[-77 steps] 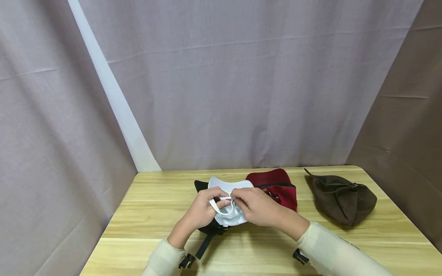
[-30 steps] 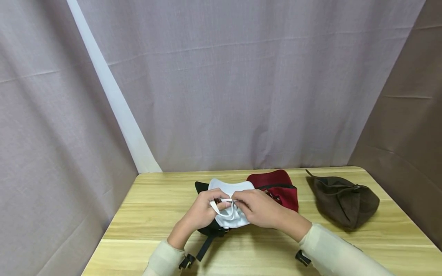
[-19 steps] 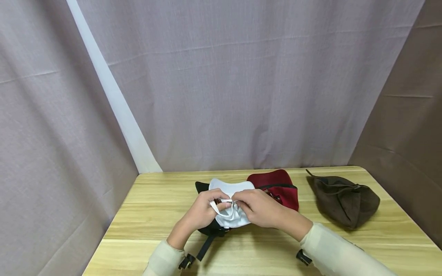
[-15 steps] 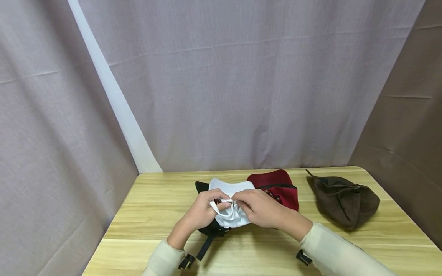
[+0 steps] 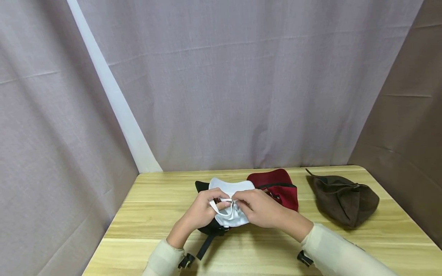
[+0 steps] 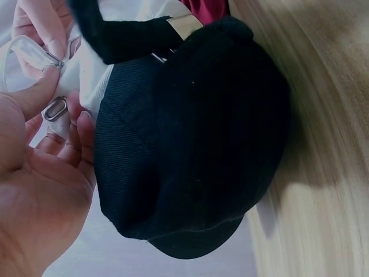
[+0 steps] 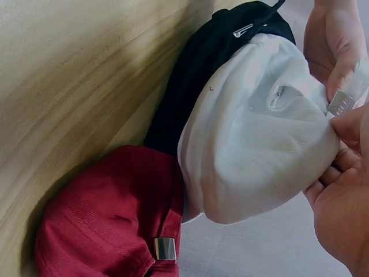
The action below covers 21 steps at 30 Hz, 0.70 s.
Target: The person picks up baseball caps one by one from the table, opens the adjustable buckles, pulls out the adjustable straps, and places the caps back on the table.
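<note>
A white cap [image 5: 230,186] lies in front of me, its adjustable back strap [image 5: 216,207] bent into a loop toward me. My left hand [image 5: 203,207] pinches the strap from the left, thumb beside a metal clasp [image 7: 341,104]. From the right, my right hand [image 5: 260,207] pinches the strap end close to that clasp, fingertips almost meeting the left ones. In the left wrist view, a small oval metal ring [image 6: 56,108] shows by my left fingers. Beneath and left of the white cap sits a black cap [image 6: 190,144]; its own strap [image 5: 206,246] hangs loose toward me.
A dark red cap [image 5: 283,194] with a metal strap buckle [image 7: 165,249] touches the white cap's right side. Farther right lies a brown cap [image 5: 345,201]. All are on a wooden table [image 5: 148,214] with grey curtains [image 5: 221,96] behind it.
Both hands stay at the white cap's strap, with only tiny finger movements. The strap loop's shape varies slightly; the other caps have not moved.
</note>
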{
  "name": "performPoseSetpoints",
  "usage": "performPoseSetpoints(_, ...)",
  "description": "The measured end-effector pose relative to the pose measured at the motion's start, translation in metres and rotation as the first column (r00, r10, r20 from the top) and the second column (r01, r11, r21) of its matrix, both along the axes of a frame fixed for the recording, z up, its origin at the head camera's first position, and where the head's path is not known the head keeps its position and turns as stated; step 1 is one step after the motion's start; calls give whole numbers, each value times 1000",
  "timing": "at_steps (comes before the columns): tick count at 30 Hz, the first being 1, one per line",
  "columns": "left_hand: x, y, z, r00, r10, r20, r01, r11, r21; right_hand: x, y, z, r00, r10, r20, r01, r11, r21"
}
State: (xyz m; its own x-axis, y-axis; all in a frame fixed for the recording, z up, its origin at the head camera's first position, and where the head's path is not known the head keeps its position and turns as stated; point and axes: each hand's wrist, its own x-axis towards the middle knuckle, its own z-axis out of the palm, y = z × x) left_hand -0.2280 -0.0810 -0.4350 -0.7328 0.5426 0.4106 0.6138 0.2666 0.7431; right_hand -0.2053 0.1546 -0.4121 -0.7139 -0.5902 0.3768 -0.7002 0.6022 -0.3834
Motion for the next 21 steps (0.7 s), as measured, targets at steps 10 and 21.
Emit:
performPoseSetpoints(10, -1, -1, 0, 1000, 5, -10, -5, 1000, -5, 0, 0, 0, 1000, 20, -2, -20, 1000, -14)
performPoseSetpoints(21, 0, 0, 0, 1000, -7, 7, 7, 1000, -11, -1, 2, -2, 996, 65, -53, -66, 998, -9)
